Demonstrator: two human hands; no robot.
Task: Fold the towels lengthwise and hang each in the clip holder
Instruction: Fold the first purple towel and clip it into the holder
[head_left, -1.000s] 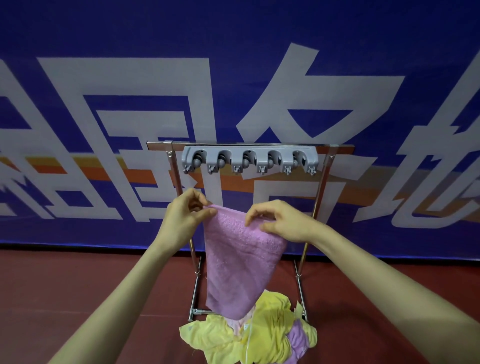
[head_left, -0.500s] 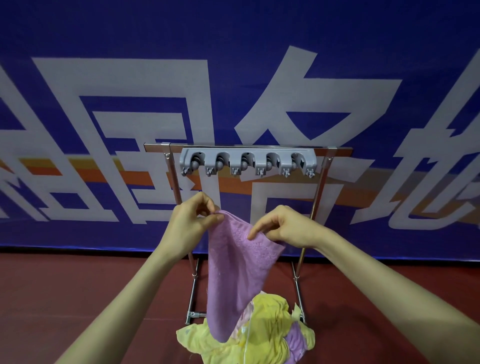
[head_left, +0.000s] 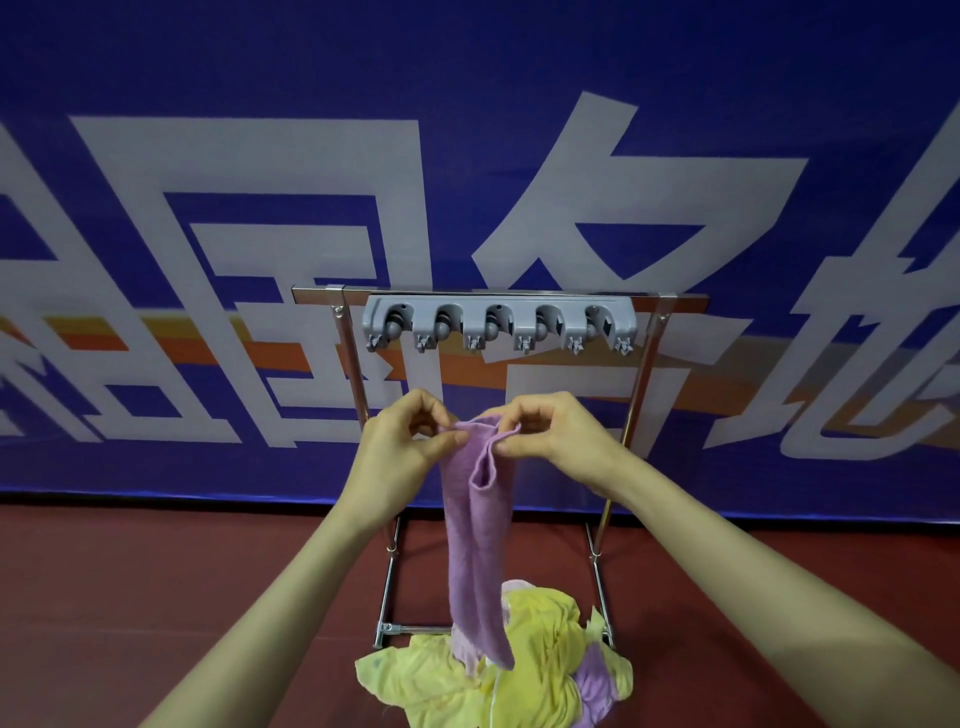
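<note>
Fingers curled, my left hand (head_left: 400, 447) and right hand (head_left: 550, 436) pinch together the top edge of the towel (head_left: 478, 545), below the holder (head_left: 498, 325); it hangs over the pile (head_left: 519, 675). A light pinch, I judge, could let the fold spring open on the lift to a clip.

- The left hand (head_left: 400, 452) and right hand (head_left: 550, 441) have drawn close together.
- The purple towel (head_left: 480, 545) now hangs narrower, folded lengthwise.
</note>
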